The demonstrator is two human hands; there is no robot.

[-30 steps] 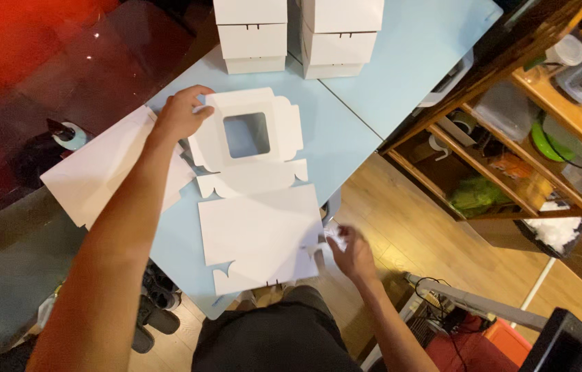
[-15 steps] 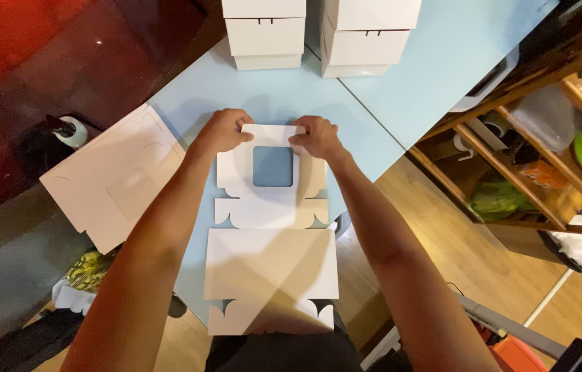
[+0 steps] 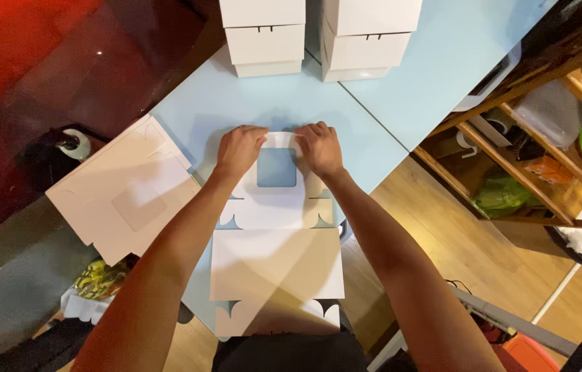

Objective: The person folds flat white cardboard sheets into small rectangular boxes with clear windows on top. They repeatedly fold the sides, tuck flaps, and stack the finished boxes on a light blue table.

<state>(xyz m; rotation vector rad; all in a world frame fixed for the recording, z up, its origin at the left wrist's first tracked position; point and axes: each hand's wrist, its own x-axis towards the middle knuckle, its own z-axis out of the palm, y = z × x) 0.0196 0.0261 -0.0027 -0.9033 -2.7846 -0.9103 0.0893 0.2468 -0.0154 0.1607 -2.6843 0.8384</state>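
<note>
Since half a second ago your hands have barely shifted, they've just edged closer together along the far edge of the windowed panel, and the view has slid so the stacked boxes sit nearer the top. Nearest to you, the flat white box blank (image 3: pixel 277 265) lies unfolded on the light blue surface (image 3: pixel 401 89), its near flaps hanging over the edge by your lap. Further up the same blank is the panel with the square window (image 3: pixel 277 167), blue showing through it. Your left hand (image 3: pixel 239 151) is pressed on the panel's far left corner and your right hand (image 3: pixel 318 148) on the far right corner, both with fingers curled down over the cardboard edge, so each grip is closed on the blank, not lifting it. Off to the left, a pile of more flat blanks (image 3: pixel 129 193) sits partly off the surface's corner. Farther out, two assembled white boxes (image 3: pixel 318 34) stand side by side at the far end. To the right there's a wooden shelf unit (image 3: pixel 546 158) with a green bag and containers on it.
</note>
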